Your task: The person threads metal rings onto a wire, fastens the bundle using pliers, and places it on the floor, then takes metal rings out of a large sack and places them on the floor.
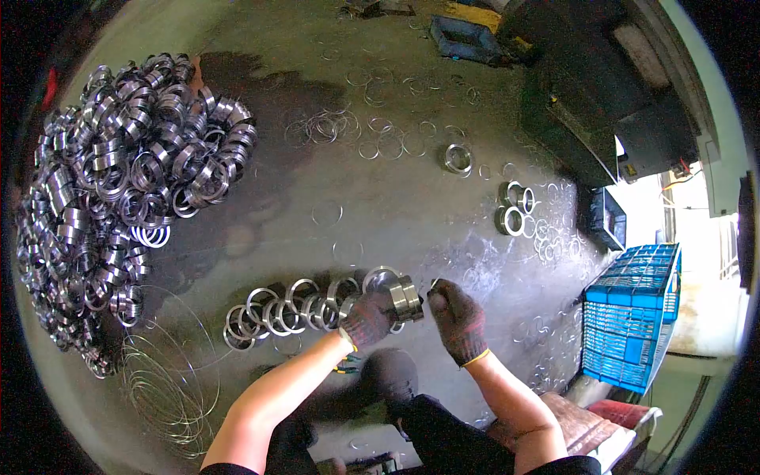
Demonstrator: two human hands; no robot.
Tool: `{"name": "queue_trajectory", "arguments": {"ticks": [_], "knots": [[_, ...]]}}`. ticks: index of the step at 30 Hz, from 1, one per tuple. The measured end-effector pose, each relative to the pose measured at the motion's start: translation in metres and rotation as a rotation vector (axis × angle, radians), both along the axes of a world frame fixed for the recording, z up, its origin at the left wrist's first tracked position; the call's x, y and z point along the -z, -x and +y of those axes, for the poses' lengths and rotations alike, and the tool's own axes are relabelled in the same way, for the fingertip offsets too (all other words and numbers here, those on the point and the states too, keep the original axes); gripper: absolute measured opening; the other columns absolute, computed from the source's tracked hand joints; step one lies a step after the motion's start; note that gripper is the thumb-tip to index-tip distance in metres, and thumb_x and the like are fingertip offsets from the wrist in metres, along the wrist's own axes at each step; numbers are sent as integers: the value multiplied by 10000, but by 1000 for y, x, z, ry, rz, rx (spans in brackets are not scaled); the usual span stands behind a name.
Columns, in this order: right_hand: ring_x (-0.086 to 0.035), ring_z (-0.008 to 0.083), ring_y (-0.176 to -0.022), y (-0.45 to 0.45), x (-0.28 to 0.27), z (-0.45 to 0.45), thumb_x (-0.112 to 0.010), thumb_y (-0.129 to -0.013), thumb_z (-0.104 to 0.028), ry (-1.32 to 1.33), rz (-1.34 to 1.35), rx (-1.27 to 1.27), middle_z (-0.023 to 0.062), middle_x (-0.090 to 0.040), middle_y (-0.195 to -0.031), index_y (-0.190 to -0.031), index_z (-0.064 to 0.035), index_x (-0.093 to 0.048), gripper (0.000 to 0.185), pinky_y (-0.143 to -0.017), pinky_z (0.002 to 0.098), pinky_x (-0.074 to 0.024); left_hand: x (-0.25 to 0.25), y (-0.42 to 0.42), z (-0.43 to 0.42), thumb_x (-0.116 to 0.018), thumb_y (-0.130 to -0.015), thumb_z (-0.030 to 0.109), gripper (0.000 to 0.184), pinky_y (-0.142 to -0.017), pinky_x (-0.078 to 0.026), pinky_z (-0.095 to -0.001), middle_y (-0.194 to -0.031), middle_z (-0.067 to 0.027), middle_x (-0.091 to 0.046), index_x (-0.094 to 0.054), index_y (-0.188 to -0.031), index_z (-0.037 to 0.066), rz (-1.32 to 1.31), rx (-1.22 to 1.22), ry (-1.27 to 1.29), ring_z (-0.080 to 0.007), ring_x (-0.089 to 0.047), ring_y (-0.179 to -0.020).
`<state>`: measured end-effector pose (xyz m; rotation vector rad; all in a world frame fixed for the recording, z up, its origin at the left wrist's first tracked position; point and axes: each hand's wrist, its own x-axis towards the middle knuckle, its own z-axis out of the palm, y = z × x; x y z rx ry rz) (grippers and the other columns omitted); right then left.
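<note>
Gripping steel rings [406, 298], L gloved hand [367, 321] prob. works best w/ rings square; R gloved hand [458, 322] curled narrow nearby, can't tell if holding anything.

L hand [369, 319] gripping, R hand [460, 321] prob pinching.

Around me spreads a grey concrete floor [277, 202], darkly stained towards its far left; bright light pours in beside the dark machine [613, 87] at right.
</note>
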<state>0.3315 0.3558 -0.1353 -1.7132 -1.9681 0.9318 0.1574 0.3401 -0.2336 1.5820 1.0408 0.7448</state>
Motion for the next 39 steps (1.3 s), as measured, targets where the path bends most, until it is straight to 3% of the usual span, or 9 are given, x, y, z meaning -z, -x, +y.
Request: {"name": "queue_trajectory", "arguments": {"ticks": [4,10,18,21,25,27,31,32,39], "knots": [[-507,110,-535,17,-15,4,-551,-895,-257,339,641,425,57,-624,-786,-1068,-17,-574,296,-463,238,-410,2,-11,-3,-522,-789,49,406,-804,-476,-374,-1062,-149,-606,-498,-1193,82,-328,-21,383,-285,-588,-982],[-379,64,-429,28,-7,3,-569,-884,-224,425,735,548,-37,-440,-577,-959,-62,-586,179,-367,221,-288,-48,36,-28,-547,-772,116,365,-868,-437,-411,-1169,-180,-496,-526,-1129,44,561,-294,-245,-347,-521,-1040],[-338,42,-416,43,-9,-13,-545,-888,-179,425,668,566,-59,-411,-559,-918,-73,-598,122,-355,211,-255,146,280,-210,-497,-866,321,315,-783,-471,-375,-1061,-156,-601,-584,-1080,108,349,-1143,345,-317,-599,-919],[-335,40,-416,45,-11,-12,-546,-889,-175,383,545,554,-57,-418,-560,-941,-60,-608,141,-354,210,-261,29,253,-147,-483,-877,317,335,-787,-484,-378,-1059,-161,-615,-592,-1110,102,781,-1184,987,-296,-602,-970],[-332,38,-412,42,-11,-15,-554,-886,-180,333,543,492,-57,-413,-554,-962,-52,-610,159,-350,214,-262,202,305,-199,-452,-885,306,328,-776,-500,-384,-1008,-170,-638,-622,-1081,105,1463,-596,674,-285,-611,-976],[-329,37,-410,41,-9,-16,-558,-885,-182,298,529,472,-57,-410,-551,-970,-49,-610,166,-349,214,-259,309,355,-252,-376,-910,237,329,-769,-508,-398,-955,-177,-649,-630,-1063,94,437,-662,784,-293,-626,-927],[-312,41,-392,43,-9,-16,-560,-890,-207,309,599,493,-54,-407,-543,-1001,-44,-611,204,-335,215,-243,106,251,-157,-380,-906,209,289,-761,-506,-387,-893,-147,-642,-624,-988,78,3,-913,1006,-290,-632,-823],[-307,44,-385,43,-10,-16,-552,-894,-208,330,626,518,-50,-407,-539,-1016,-42,-610,214,-330,216,-241,239,265,-208,-405,-905,253,280,-772,-495,-392,-924,-158,-636,-601,-1008,81,676,-771,419,-302,-624,-850],[-308,54,-379,35,-5,-15,-527,-903,-200,287,639,489,-42,-397,-522,-1091,-33,-578,256,-325,225,-244,20,215,-136,-360,-938,289,365,-848,-442,-450,-1135,-203,-559,-533,-1143,42,895,-377,708,-349,-549,-1030]]}}
